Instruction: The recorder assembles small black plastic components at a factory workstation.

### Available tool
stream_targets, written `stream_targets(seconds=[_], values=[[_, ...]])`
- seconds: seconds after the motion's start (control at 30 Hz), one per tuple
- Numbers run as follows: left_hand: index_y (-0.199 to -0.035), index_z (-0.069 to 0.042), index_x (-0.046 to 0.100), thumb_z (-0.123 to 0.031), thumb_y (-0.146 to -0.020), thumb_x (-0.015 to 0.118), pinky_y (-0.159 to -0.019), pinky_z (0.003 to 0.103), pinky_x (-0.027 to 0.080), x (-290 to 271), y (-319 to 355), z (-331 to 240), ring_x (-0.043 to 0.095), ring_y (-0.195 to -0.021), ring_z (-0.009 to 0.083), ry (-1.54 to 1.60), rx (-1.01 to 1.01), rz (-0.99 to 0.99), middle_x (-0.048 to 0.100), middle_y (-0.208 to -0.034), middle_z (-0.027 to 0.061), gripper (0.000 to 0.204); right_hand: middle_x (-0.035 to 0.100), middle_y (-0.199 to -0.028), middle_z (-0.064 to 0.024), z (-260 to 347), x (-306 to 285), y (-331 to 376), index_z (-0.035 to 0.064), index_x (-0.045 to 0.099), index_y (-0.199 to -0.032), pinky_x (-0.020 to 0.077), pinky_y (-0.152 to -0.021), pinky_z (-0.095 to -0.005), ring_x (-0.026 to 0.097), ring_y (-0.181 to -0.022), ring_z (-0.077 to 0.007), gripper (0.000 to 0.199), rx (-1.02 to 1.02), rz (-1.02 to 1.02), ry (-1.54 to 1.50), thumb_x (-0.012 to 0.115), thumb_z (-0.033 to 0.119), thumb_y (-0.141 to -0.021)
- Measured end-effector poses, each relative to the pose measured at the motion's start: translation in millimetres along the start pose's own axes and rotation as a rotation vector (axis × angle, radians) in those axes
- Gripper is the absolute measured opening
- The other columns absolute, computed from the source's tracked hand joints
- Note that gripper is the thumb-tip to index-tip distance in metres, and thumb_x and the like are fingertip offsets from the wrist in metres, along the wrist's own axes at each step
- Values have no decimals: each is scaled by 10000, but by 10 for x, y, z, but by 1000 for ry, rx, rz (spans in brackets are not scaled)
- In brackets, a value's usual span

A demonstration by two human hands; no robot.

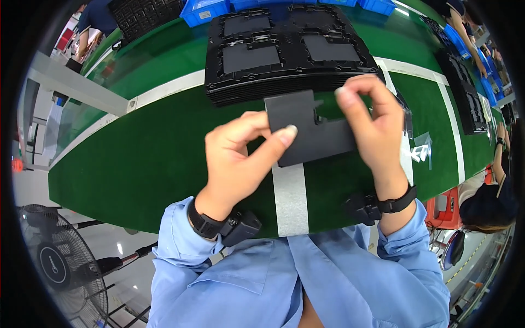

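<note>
A flat, dark grey L-shaped plate [313, 143] is tilted above the green table, with my left hand [232, 156] closed on its left edge, thumb on top. Small tabs stick out at the plate's inner corner. My right hand [380, 123] is beside the plate's right end, its thumb and index finger pinched together above the notch. Whatever that pinch may hold is too small or hidden to make out. Just beyond both hands stands a stack of black moulded trays [293, 52], with similar grey plates lying in the top tray's pockets.
Blue bins [205, 12] line the far side, beside another black tray [143, 16]. Clear plastic film [422, 152] lies right of my right hand. More black trays [462, 95] stand at the right, near other people. A fan [60, 265] is at the lower left.
</note>
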State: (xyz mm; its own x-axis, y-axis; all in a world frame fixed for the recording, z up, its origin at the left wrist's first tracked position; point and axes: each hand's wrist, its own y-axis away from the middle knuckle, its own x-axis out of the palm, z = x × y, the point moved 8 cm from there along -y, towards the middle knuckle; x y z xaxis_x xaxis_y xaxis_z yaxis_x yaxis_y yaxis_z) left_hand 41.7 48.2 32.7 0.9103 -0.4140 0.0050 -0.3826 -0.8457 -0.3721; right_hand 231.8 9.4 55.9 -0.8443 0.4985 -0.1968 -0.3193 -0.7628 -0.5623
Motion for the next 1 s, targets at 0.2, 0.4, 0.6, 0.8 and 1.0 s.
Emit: stream_targets(seconds=[0.2,0.4,0.6,0.8,1.0], values=[[-985,40,686,37,-797,692,-695,234,464,-128,-49,-112,585,-743,84,48,55,-40,677,-789,45,188,668,-821,-45,-8,64,145,-6,635,-965,472,-716,-215,606,-759,-76,179,221,153,-353,562,157,-947],[-1003,44,686,28,-780,704,-695,231,448,-142,-45,-126,561,-711,89,15,84,-43,668,-767,36,225,620,-588,-17,54,112,179,-12,657,-901,386,-553,-171,512,-558,-10,113,124,193,-73,700,64,-828],[-1101,57,633,-5,-834,674,-766,240,470,-105,-47,-152,591,-803,96,8,77,-69,666,-891,48,277,595,-545,-8,64,104,208,-11,645,-847,368,-511,-167,501,-527,-10,104,163,172,-31,706,71,-828],[-1347,45,383,-39,-887,599,-848,311,510,31,-61,92,636,-906,179,279,-115,-90,629,-1041,137,516,614,-580,-54,294,305,303,14,644,-726,408,-465,-233,576,-493,-127,106,-124,179,38,732,47,-775],[-1230,33,460,23,-839,667,-821,271,526,22,-41,141,638,-925,133,457,-157,-30,647,-1025,108,443,637,-706,-86,288,318,225,-8,639,-803,460,-568,-262,614,-616,-160,91,-133,286,-72,692,66,-797]])
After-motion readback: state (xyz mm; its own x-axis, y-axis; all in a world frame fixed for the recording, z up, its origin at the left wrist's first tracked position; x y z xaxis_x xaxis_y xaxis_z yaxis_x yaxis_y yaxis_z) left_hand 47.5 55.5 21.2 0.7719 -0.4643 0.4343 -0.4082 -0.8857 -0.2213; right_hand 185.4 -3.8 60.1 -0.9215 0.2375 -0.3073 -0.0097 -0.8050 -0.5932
